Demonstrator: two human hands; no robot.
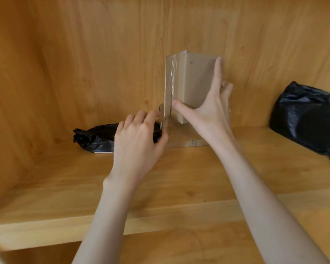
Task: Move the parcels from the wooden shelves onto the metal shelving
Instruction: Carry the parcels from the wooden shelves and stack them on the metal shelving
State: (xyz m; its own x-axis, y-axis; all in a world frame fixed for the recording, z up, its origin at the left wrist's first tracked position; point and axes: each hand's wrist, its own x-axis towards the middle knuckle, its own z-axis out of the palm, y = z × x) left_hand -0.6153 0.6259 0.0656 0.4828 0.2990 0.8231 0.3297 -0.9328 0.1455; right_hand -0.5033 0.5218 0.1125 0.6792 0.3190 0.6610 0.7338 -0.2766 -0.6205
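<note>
Nearest the camera ran the front lip of the wooden shelf [65, 231], and both bare forearms reached over it toward the back of the compartment. The left hand [139, 138] came first: its fingers were curled at the lower left corner of the cardboard box [191, 86], close against the taped edge, and it lay over the near end of a small black-wrapped parcel [95, 138]. Whether it gripped the box corner or only steadied it could not be told (the knuckles hid the fingertips) — probably it was there to keep the base from sliding.

Further in, the right hand [211, 109] spanned the box's broad face, thumb at the left near the taped seam, fingers stretched up the right edge with the others wrapped behind it. That wide grasp suited a tall, narrow carton standing upright on end; it looked light enough for a one-handed lift once the left hand freed the corner.

The box stood against the back panel, apparently on a flat piece of cardboard lying on the shelf — the two may belong together, which was unclear. The small parcel lay touching its left side and might drag along if the box were pulled leftward. Well apart at the right, a larger black plastic-wrapped parcel [309, 119] leaned in the corner, out of the way. The metal shelving was not in sight.
</note>
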